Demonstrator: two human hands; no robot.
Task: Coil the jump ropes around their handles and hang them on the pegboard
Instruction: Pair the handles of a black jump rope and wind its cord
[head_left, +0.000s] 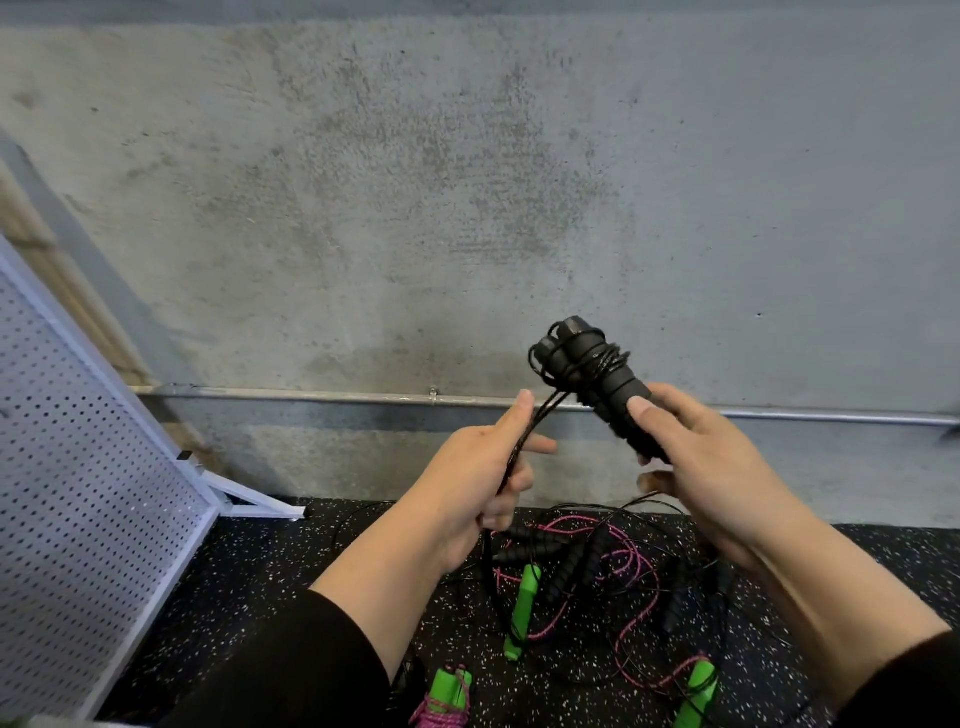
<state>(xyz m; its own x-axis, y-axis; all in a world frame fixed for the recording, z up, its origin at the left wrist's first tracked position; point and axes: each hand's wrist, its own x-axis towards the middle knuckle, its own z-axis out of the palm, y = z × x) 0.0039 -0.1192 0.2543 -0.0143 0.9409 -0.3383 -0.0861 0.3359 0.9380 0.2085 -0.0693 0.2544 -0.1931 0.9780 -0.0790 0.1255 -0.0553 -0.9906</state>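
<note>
Black rope handles (608, 384), part-wrapped, are gripped by the right hand (711, 467); left hand (483, 478) pinches their cord (524, 434).

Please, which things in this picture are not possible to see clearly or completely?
Head view:
- Pegboard: cut off by the left edge; no pegs visible.
- Coiled pink rope with green handles: cut off by the bottom edge.
- Loose black ropes on the floor: tangled, partly behind the left hand and right hand; their number is unclear.

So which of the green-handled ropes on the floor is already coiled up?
The green-handled rope at the bottom edge, left of the others: pink cord wound around paired handles. The other green handles lie apart, cord loose.
</note>
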